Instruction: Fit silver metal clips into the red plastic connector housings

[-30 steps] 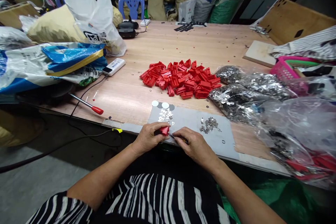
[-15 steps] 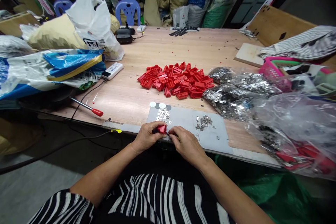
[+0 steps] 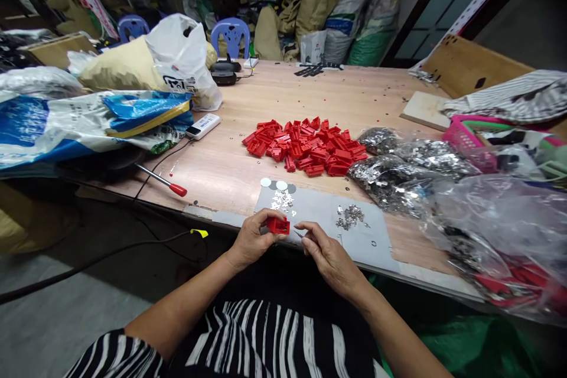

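My left hand (image 3: pixel 254 238) grips a small red plastic housing (image 3: pixel 279 225) at the table's front edge, its open end turned to the right. Just right of it, my right hand (image 3: pixel 322 251) pinches a thin pointed metal tool (image 3: pixel 299 235), mostly hidden by the fingers; its tip is apart from the housing. Beyond the hands, small white pieces (image 3: pixel 282 199) lie on a grey mat (image 3: pixel 316 204). A little heap of small metal parts (image 3: pixel 351 217) is on the mat's right side. Farther back spreads a pile of red plastic housings (image 3: pixel 305 146).
Clear bags of metal parts (image 3: pixel 387 180) and a pink basket (image 3: pixel 463 133) stand on the right. On the left are a red-tipped lever (image 3: pixel 177 190), a white power strip (image 3: pixel 204 126) and plastic sacks (image 3: pixel 146 112). Flat discs (image 3: pixel 281 186) lie along the mat's back edge.
My right hand has drawn the metal tool away from the red housing, leaving a gap. The housing is turned so more of its open end shows. The whole view has shifted slightly.
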The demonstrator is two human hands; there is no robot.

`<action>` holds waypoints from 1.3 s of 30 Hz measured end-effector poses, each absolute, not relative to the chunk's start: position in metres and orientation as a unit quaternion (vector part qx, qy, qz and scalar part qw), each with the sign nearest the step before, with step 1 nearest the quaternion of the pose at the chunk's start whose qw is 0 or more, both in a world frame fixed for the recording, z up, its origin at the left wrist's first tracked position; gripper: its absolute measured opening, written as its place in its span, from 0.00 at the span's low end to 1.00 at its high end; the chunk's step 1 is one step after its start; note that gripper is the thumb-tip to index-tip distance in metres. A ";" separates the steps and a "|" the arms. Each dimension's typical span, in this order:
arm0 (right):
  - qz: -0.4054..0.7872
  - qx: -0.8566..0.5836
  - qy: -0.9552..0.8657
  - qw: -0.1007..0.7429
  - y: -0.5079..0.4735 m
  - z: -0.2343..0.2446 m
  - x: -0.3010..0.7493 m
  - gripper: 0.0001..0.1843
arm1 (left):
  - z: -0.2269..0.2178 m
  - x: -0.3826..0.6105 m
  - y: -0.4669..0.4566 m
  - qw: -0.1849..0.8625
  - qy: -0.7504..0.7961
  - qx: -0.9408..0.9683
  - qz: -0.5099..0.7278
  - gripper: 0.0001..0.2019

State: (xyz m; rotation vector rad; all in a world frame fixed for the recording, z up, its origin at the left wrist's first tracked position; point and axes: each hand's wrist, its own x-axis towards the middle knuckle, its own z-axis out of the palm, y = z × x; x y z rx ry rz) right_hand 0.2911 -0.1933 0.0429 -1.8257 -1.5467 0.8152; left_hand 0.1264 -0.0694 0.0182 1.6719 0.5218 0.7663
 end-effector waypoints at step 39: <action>0.318 -0.651 -0.601 0.337 -0.178 0.055 0.281 0.21 | 0.027 0.131 -0.097 0.931 0.262 0.082 0.239 0.08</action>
